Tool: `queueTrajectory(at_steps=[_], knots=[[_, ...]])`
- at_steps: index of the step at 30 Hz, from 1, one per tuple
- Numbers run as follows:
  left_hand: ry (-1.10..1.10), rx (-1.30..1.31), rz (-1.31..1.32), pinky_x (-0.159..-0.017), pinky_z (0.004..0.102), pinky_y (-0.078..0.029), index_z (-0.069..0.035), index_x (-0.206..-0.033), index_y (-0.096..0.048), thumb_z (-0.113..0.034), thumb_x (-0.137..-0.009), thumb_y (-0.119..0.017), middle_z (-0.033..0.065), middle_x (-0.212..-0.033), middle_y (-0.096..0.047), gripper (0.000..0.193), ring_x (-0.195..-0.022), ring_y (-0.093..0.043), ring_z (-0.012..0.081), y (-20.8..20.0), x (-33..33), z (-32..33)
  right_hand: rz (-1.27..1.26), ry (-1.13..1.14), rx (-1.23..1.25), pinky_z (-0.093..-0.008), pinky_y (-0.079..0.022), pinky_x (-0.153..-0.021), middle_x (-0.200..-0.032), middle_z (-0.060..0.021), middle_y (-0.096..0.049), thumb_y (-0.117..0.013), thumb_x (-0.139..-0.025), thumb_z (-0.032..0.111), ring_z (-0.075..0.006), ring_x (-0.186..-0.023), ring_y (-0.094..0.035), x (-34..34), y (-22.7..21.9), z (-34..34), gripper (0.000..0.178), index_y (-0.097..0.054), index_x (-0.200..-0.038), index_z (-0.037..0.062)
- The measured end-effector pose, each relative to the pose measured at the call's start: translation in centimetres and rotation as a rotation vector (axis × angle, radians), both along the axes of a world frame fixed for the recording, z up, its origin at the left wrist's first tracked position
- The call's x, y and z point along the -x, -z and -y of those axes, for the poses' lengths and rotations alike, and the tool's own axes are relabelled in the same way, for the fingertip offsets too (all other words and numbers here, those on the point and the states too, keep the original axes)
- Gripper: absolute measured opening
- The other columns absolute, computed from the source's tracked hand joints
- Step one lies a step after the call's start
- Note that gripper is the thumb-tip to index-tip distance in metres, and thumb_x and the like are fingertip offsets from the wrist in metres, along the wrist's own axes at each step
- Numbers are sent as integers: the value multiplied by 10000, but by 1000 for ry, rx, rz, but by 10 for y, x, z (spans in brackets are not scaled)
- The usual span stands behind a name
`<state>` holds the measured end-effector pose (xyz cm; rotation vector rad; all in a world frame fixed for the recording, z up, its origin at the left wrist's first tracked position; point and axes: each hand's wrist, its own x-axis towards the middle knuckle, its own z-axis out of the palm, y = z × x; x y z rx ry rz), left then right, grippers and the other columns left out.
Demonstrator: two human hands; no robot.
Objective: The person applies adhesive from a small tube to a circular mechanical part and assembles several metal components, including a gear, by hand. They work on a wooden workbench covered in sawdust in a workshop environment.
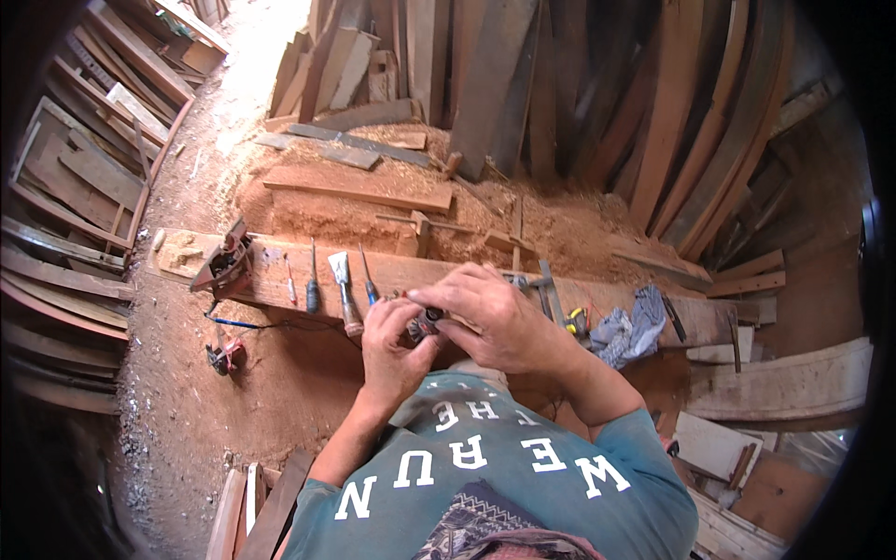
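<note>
Both of my hands meet close in front of my chest, over the near edge of a long plank bench (280, 257). A small dark, rounded machine part (425, 325) is gripped by the fingers of my left hand (394, 343). My right hand (495, 313) closes over it from the other side, with something small and reddish (403, 295) at its fingertips; its kind is unclear. Just left of my hands lie a broad-bladed chisel (343, 285), a blue-handled screwdriver (368, 277), a dark-handled screwdriver (313, 285) and a thin red-and-white tool (290, 280).
A dark red power tool body (226, 259) sits at the bench's left, its cord (238, 324) hanging down. A red-and-black piece (224, 357) lies on the ground. Rightward are a try square (551, 291), tape measure (578, 322) and cloth (630, 329). Boards (495, 84) lean behind sawdust.
</note>
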<state>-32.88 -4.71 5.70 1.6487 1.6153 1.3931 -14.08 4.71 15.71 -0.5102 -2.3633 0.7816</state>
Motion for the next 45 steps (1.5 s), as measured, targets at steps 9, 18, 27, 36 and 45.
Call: queueTrajectory(at_steps=[9, 18, 27, 36, 45], knots=[[46, -20, -115, -1153, 540, -468, -42, -1150, -791, -188, -797, -924, 133, -1139, -774, 404, -1162, -714, 363, 2, 1, 2, 280, -63, -173, -478, -533, -977, -1142, -137, -707, -806, -978, 193, -350, -1137, -668, -4, -22, -1, 262, -759, -1185, 40], [32, -15, -105, -1125, 527, -479, -43, -1142, -799, -202, -810, -929, 140, -1133, -773, 391, -1137, -705, 378, 3, -3, 3, 372, -100, -232, -459, -541, -957, -1093, -133, -723, -796, -1004, 267, -333, -1080, -694, -3, -33, -4, 283, -773, -1165, 35], [36, -21, -87, -1113, 523, -482, -36, -1131, -800, -196, -805, -931, 146, -1125, -775, 386, -1138, -708, 375, 2, -4, 5, 400, -33, -242, -472, -537, -937, -1053, -137, -716, -811, -1002, 345, -341, -1043, -694, -4, -31, -1, 340, -781, -1144, 38], [34, -18, -92, -1097, 512, -492, -34, -1137, -799, -208, -809, -935, 141, -1131, -774, 396, -1137, -706, 372, 1, -3, 6, 432, -13, -263, -470, -517, -962, -1074, -123, -704, -808, -1001, 339, -328, -1089, -677, -3, -33, 2, 326, -780, -1142, 46], [26, -18, -114, -1029, 492, -540, -21, -1147, -807, -157, -776, -916, 148, -1140, -782, 410, -1127, -713, 375, -3, -1, 6, 395, -45, -228, -473, -513, -961, -1089, -127, -694, -808, -997, 335, -335, -1095, -672, -2, -28, 0, 321, -779, -1130, 44]])
